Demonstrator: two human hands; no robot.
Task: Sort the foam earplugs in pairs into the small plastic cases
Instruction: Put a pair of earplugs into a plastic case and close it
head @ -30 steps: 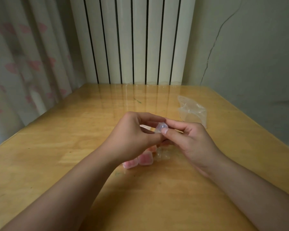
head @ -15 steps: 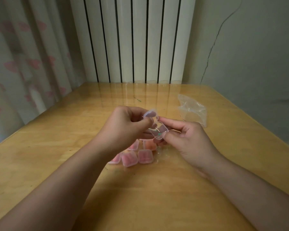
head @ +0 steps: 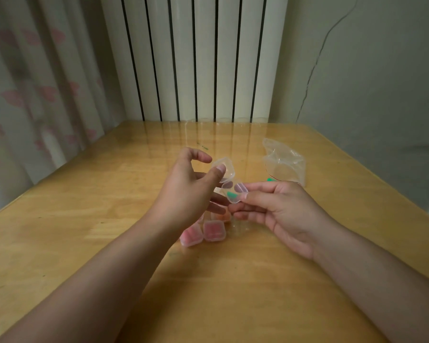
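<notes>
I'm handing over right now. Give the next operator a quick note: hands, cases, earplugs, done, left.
Left hand: thumb holds back the lid of the open clear case.
Right hand: pinches that case's base; one green earplug shows inside.
Table: closed cases with pink earplugs under the hands; a green piece beside the plastic bag.
Done: pink cases filled.
Left: probably pair the green one, snap shut.

Partly hidden behind the left hand (head: 191, 189): several pink-filled cases (head: 214, 230) on the table (head: 84, 206); exact count unclear. Barely visible past the right hand (head: 280, 211): a green earplug (head: 270, 179) beside the clear bag (head: 284, 164). Cut off at the frame's bottom: both forearms.
</notes>
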